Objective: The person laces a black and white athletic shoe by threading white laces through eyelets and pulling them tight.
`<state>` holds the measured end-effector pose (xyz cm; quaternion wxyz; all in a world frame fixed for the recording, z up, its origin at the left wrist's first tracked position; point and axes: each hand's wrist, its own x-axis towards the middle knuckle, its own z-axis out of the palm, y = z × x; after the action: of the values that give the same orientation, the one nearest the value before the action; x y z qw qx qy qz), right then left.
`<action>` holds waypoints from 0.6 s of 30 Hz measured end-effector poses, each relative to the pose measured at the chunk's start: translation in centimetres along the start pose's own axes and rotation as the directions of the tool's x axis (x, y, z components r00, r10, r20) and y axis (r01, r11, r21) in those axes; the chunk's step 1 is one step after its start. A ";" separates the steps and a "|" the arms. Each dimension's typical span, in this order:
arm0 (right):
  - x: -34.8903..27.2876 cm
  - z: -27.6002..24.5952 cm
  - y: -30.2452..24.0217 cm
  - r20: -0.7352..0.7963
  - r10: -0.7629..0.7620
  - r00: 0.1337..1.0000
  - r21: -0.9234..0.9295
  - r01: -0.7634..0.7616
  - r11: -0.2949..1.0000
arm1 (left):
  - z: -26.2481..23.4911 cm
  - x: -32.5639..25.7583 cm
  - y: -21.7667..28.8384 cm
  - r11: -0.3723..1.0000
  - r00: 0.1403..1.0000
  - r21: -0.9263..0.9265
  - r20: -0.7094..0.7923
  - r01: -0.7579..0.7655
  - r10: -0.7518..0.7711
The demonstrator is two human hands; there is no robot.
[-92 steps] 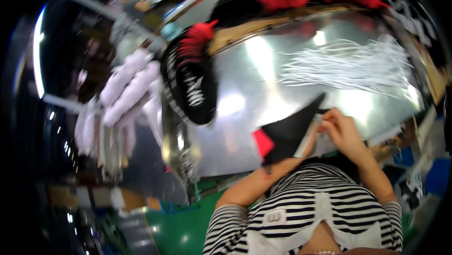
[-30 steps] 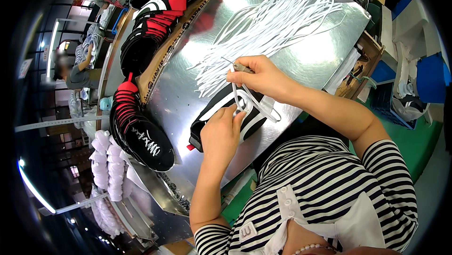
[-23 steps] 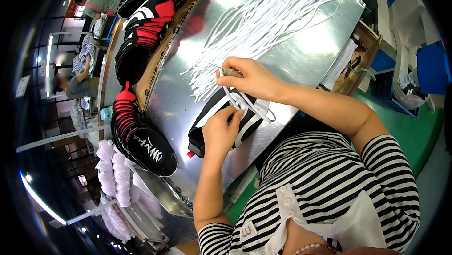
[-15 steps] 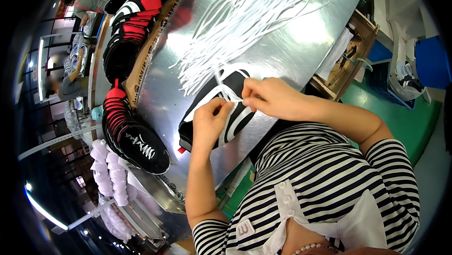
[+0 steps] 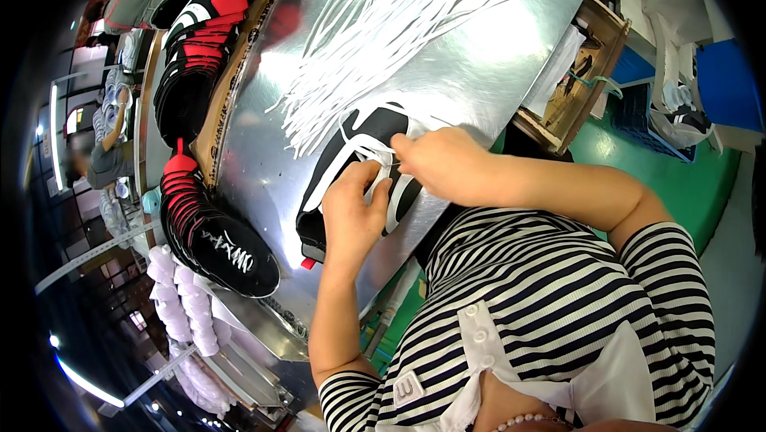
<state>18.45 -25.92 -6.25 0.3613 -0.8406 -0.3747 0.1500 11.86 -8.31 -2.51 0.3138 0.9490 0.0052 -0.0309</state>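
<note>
A black and white shoe (image 5: pixel 390 122) with a small red tab at one end lies on the shiny metal table in front of me. A white shoelace (image 5: pixel 361 143) makes a loop over its upper. My left hand (image 5: pixel 352 207) rests on the near side of the shoe, thumb and forefinger pinched on the shoelace. Just to its right, my right hand (image 5: pixel 444 164) is closed with bent fingers at the shoelace by the eyelets. Its fingertips partly hide what they grip.
A loose bundle of white shoelaces (image 5: pixel 383 41) covers the far part of the metal table (image 5: pixel 263 133). Black and red shoes (image 5: pixel 214 234) line its left edge. An open wooden drawer (image 5: pixel 598 73) juts out at right, near a blue crate (image 5: pixel 638 121). People work far left.
The shoelace, earlier standing up straight from the shoe, now curves in a loop over it. My right fingertips have moved slightly away from my left. The whole view has shifted a little.
</note>
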 end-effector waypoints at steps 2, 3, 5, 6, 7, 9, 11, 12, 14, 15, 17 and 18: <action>0.8 1.6 -1.0 -0.109 -0.049 0.993 -0.065 0.042 0.997 | 0.8 0.0 1.5 0.987 0.991 0.117 -0.056 -0.110 0.117; 1.0 1.9 -0.9 -0.095 -0.041 0.995 -0.033 0.038 0.999 | 0.9 -0.1 1.4 0.984 0.992 0.141 -0.054 -0.108 0.117; 1.0 1.8 -0.8 -0.044 -0.004 0.999 0.026 0.005 1.000 | 0.7 -0.4 1.2 0.978 0.991 0.181 -0.066 -0.106 0.120; 0.6 1.2 -0.8 -0.010 0.026 1.000 0.052 -0.026 0.998 | 0.5 -0.6 1.5 0.974 0.989 0.198 -0.078 -0.109 0.127; 0.0 0.4 -0.6 0.025 0.056 0.998 0.075 -0.058 0.996 | 0.4 -1.0 1.7 0.970 0.987 0.215 -0.091 -0.112 0.134; -2.7 -3.3 -0.9 0.021 -0.017 1.000 0.149 0.014 0.989 | -0.1 -2.6 1.2 0.914 0.948 0.348 -0.155 -0.210 0.277; -4.3 -7.6 0.1 0.124 0.062 0.990 0.446 -0.111 0.888 | -0.5 -4.5 -0.3 0.813 0.853 0.471 -0.208 -0.343 0.480; -4.1 -9.3 1.0 0.097 0.104 0.990 0.696 -0.142 0.704 | -0.9 -5.4 -0.5 0.765 0.832 0.529 -0.182 -0.366 0.524; -2.1 -10.0 3.3 -0.256 0.235 0.937 0.628 -0.023 0.778 | -0.9 -5.5 -0.6 0.710 0.764 0.549 -0.185 -0.442 0.618; -1.1 -8.8 4.2 -0.163 0.301 0.940 0.696 -0.106 0.710 | -1.1 -5.1 -0.3 0.700 0.751 0.542 -0.177 -0.466 0.637; 0.9 -7.0 3.7 -0.050 0.286 0.957 0.757 -0.150 0.636 | -1.1 -4.1 0.1 0.788 0.827 0.454 -0.171 -0.416 0.536; 1.4 -5.7 2.9 -0.019 0.218 0.976 0.767 -0.126 0.629 | -1.2 -4.0 0.0 0.833 0.869 0.408 -0.160 -0.374 0.469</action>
<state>23.85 -29.06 -4.36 0.6846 -0.6496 -0.1747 0.2809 7.89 -7.57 -1.23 0.1283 0.9635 -0.1714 0.1606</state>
